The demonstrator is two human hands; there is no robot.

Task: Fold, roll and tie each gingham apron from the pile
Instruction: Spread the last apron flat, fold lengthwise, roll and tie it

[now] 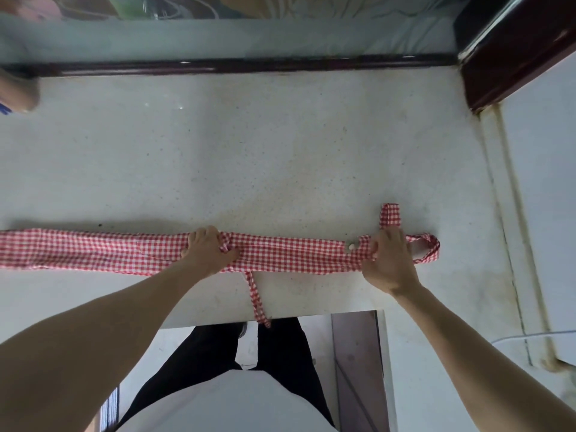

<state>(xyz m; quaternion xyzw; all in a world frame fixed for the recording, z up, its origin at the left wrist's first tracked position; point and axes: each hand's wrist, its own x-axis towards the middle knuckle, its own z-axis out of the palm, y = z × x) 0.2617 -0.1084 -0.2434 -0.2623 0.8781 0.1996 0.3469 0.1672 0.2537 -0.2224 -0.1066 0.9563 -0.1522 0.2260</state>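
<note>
Head view: apron point(280, 252) folded into a long narrow band across the near edge of the counter point(249, 151). Left hand point(208, 249) fingers curl over its middle, pinching cloth; right hand point(388, 260) grips the right end by the strap loop point(428, 247). One tie point(257, 299) hangs off the near edge. Folding looks done; rolling and tying remain. No pile in frame.

head | worn high | faces steeply down | close over counter point(280, 151)
</note>
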